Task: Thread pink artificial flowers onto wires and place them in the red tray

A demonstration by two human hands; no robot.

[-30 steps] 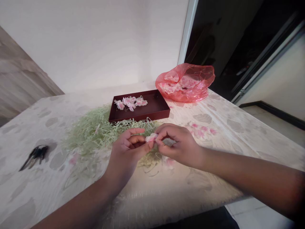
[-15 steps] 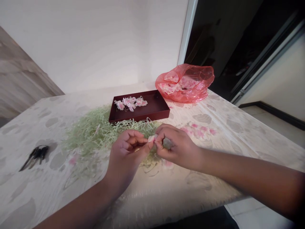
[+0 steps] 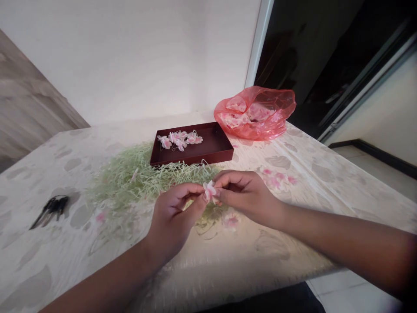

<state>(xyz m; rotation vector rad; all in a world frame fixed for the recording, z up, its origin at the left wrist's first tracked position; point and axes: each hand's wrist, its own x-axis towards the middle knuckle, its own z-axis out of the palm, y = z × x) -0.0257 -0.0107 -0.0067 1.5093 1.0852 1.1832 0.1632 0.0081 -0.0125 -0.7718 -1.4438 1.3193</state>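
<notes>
A small pink-and-white artificial flower (image 3: 210, 191) is pinched between both hands above the near part of the table. My left hand (image 3: 177, 213) grips its left side with thumb and forefinger. On its other side, my right hand (image 3: 249, 198) has thumb and fingers closed on the petals. Just beyond the hands lies a heap of pale green shredded paper (image 3: 137, 178). Against that heap stands a shallow maroon box (image 3: 208, 148) with several similar flowers (image 3: 179, 140) inside. One more loose flower (image 3: 230, 221) rests on the cloth below my right hand.
A translucent red plastic bag (image 3: 256, 113) holding more flowers stands at the back right. Several flowers (image 3: 278, 178) lie right of my right hand. Keys (image 3: 52, 208) are at the left on the patterned tablecloth (image 3: 293, 256). A wall (image 3: 130, 56) rises behind the table.
The flower has turned so its open petals show more between my fingers. My right hand's fingers have shifted their grip on it. The box and bag stay in place.
</notes>
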